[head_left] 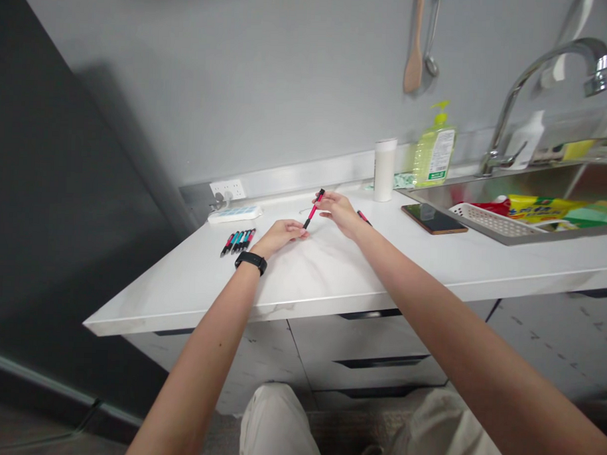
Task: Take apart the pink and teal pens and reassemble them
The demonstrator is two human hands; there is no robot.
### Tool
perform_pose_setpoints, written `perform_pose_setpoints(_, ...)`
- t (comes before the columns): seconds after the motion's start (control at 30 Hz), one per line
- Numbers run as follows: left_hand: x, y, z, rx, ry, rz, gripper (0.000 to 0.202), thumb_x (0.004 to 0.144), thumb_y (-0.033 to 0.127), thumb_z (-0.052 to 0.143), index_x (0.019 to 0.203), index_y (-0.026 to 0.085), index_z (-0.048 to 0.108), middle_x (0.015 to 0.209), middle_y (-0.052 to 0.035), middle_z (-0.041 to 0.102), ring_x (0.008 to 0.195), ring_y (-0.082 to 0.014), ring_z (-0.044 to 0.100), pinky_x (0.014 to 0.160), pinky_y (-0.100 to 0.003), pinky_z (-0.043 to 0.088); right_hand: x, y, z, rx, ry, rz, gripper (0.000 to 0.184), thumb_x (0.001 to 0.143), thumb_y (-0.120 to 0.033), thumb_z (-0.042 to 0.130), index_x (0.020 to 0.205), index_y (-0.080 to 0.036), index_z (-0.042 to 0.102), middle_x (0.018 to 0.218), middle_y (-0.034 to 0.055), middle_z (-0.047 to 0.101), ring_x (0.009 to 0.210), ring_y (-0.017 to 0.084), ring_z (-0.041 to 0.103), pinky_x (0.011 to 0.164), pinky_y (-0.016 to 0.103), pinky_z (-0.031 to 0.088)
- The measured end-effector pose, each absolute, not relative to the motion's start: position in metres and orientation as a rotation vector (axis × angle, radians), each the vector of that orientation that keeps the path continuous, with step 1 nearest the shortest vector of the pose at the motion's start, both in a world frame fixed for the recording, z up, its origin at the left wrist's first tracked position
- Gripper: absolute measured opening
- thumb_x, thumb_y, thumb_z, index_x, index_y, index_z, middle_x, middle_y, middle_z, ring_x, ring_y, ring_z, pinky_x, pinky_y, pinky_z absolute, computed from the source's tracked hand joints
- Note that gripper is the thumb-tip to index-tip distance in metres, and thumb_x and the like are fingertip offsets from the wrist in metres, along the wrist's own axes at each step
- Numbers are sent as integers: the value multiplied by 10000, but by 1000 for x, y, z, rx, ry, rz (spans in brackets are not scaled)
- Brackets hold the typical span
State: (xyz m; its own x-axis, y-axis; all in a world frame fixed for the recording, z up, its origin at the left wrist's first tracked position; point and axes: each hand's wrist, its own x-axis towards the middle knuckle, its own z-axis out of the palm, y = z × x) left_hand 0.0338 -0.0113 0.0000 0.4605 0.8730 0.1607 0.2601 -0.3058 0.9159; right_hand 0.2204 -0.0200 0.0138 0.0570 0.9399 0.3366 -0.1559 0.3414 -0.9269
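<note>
My right hand (340, 211) is closed on a red pen with black ends (313, 208), held slanted above the white counter (332, 268). The pen's lower black tip meets the fingertips of my left hand (280, 236), which pinch together there; a black band sits on that wrist. Several pens, red and teal (238, 241), lie side by side on the counter just left of my left hand. Another red pen (364, 218) lies behind my right wrist, partly hidden.
A white power strip (234, 214) lies by the wall socket. A white cup (384, 169), a green soap bottle (434, 151) and a phone (434, 219) stand to the right, then a sink (542, 229) with a white basket, colourful packets and a tap. Drawers sit below the counter.
</note>
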Motion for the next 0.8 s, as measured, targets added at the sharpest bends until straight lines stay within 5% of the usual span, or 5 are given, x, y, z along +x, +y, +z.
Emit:
perform_pose_setpoints(0.23,35,-11,0,1811,957,864,312,621,300,767,839,128,626,816,-84,710,785,-163,647,763,-291,426,220,-18,14,-861,-1127,1001,172,685,-152,661,790,-183,528,792,-15,641,762,102,601,723,249,474)
perform_pose_setpoints(0.63,37,-9,1,1808,924,888,301,643,326,754,831,125,632,854,-104,714,816,-172,653,816,-314,448,220,-22,14,-784,-1186,1080,160,733,-156,610,886,-182,572,973,35,697,878,111,620,755,246,461)
perform_pose_setpoints(0.8,36,-8,0,1814,938,888,297,623,301,762,824,130,627,807,-82,710,785,-167,650,779,-305,449,220,-17,12,-814,-1191,1022,201,695,-190,663,867,-185,558,890,12,685,811,106,613,712,239,450)
